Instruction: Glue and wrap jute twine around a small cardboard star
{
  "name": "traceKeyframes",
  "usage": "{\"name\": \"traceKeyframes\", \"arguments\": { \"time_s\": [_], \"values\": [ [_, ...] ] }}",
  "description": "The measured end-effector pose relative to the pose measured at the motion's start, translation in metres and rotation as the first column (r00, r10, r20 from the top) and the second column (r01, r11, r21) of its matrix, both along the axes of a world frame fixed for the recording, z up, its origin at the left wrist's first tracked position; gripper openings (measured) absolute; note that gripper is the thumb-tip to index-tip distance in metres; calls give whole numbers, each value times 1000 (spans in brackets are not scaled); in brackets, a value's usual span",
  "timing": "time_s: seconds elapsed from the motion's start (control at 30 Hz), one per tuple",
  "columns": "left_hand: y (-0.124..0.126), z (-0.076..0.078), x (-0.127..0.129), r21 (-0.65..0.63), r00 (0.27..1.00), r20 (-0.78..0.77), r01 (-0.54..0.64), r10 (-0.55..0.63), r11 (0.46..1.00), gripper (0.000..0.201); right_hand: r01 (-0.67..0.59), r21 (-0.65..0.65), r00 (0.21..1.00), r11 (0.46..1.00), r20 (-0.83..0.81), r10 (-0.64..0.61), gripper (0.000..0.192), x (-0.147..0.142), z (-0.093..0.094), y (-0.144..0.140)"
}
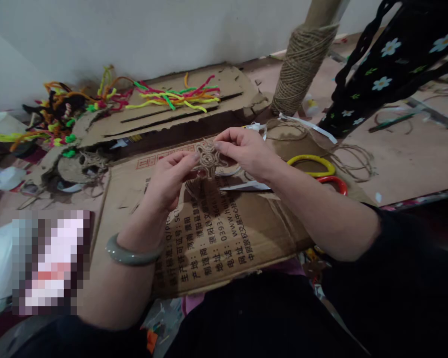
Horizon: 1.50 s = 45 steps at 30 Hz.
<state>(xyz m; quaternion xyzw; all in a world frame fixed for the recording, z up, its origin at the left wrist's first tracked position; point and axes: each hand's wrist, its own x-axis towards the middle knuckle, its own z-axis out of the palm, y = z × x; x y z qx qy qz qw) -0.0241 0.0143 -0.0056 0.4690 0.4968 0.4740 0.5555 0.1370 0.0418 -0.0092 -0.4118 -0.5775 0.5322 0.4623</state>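
Left hand (169, 181) and right hand (246, 151), fingers clamped on a jute ornament (208, 159), above cardboard (224, 233); scissors (306, 174) nearby.

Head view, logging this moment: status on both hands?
Left hand and right hand both pinch the twine ornament. Held above the cardboard. Scissors lie just beside, nothing blocking.
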Motion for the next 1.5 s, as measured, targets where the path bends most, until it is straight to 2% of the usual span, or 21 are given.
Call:
{"name": "traceKeyframes", "arguments": {
  "time_s": [0.1,0.2,0.3,0.37,0.47,0.57,0.67,0.9,1.03,1.13,1.33,1.5],
  "values": [
    [2,0,0,9,998,-47,-27,28,1000,14,4,-33,999,999,-39,-5,11,1,2,0],
    [3,0,0,28,998,-52,-44,46,999,12,-44,-75,999,996,2,45,20,3,4,0],
    [4,-1,-1,37,998,0,-64,64,997,10,-35,-84,998,996,40,39,23,4,5,0],
    [4,-3,-1,46,996,66,-68,65,997,10,-7,-102,1000,995,4,7,23,3,6,0],
    [4,-6,-2,45,992,119,-41,35,998,13,27,-134,996,991,-82,-38,20,2,7,-1],
    [3,-6,-1,1,996,86,14,-14,1000,13,28,-133,993,991,-112,-44,14,1,8,-1],
    [3,-5,-1,13,997,73,2,-3,1000,8,1,-126,996,992,-83,-11,11,2,7,-1],
    [8,-6,-6,54,978,144,-158,149,986,7,-80,-109,985,991,141,95,11,3,1,0],
    [9,-9,-7,88,974,203,-124,104,988,8,-55,-122,993,991,100,67,11,2,4,-1],
    [9,-10,-7,94,982,176,-81,64,992,9,-22,-122,998,992,55,29,13,2,7,-1],
    [8,-9,-7,104,992,112,-75,63,992,13,-106,-111,985,988,122,120,11,2,3,0],
    [5,-4,-3,68,994,42,-104,101,992,14,-70,-95,990,993,112,81,11,2,4,-1]
  ]
}}
